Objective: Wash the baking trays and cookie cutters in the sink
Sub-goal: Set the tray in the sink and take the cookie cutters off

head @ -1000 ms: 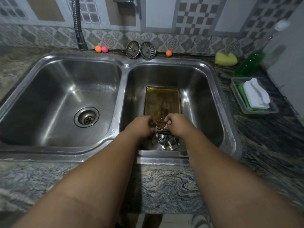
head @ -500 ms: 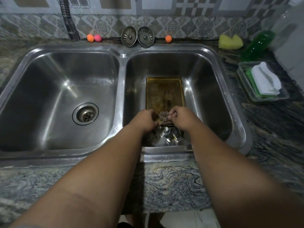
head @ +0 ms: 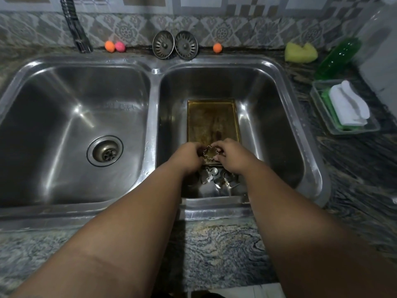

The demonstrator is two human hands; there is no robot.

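Both hands are pinching one flower-shaped cookie cutter (head: pixel 211 152) between them: the left hand (head: pixel 189 157) has its fingers curled onto the cutter's left edge and the right hand (head: pixel 231 157) grips the right edge. The cutter sits over the near end of the baking tray (head: pixel 212 121), held so its outline faces the camera. Can't really tell whether it's touching the tray or just above it.

The tray itself is brown, pretty stained, and lies flat on the bottom of the right basin of the double sink (head: pixel 154 70). Just nearer than the tray, under the wrists, there's a little heap of other metal cookie cutters (head: pixel 217 179) on the basin floor, partly hidden by the hands.

Left basin only shows its drain (head: pixel 104 150). Along the far ledge: a flexible faucet hose (head: pixel 75 24), an orange ball (head: pixel 109 46) touching a pink ball (head: pixel 119 46), two metal sink strainers (head: pixel 163 45) leaning on the tiled wall, and another orange ball (head: pixel 217 47). On the stone countertop (head: pixel 214 244) to the far right sits a yellow sponge (head: pixel 300 52), a green bottle (head: pixel 337 59), and a clear container (head: pixel 322 108) with a white cloth (head: pixel 348 104) inside.
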